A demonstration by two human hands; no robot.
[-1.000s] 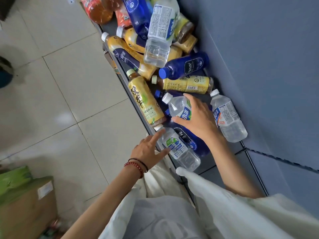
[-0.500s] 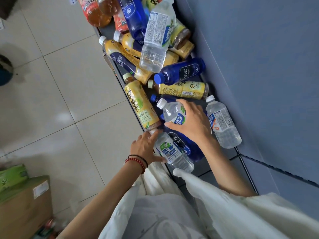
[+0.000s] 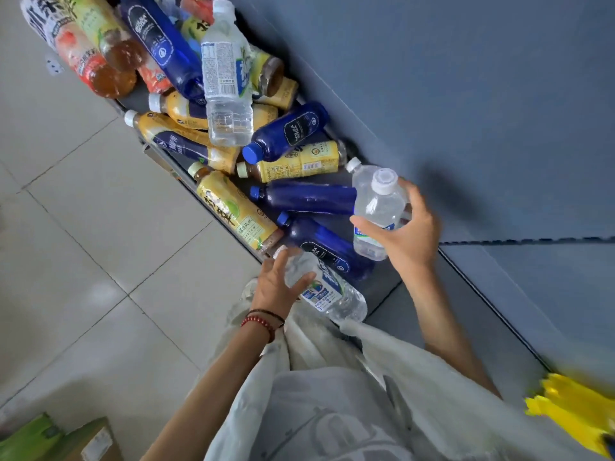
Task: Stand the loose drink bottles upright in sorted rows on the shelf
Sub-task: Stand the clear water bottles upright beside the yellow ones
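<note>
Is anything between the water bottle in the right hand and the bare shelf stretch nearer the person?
Nothing visible does. The right hand holds the water bottle beside the back panel, and the bare shelf just nearer the person shows no bottles on it. The blue bottle lies to its left, off that path.
</note>
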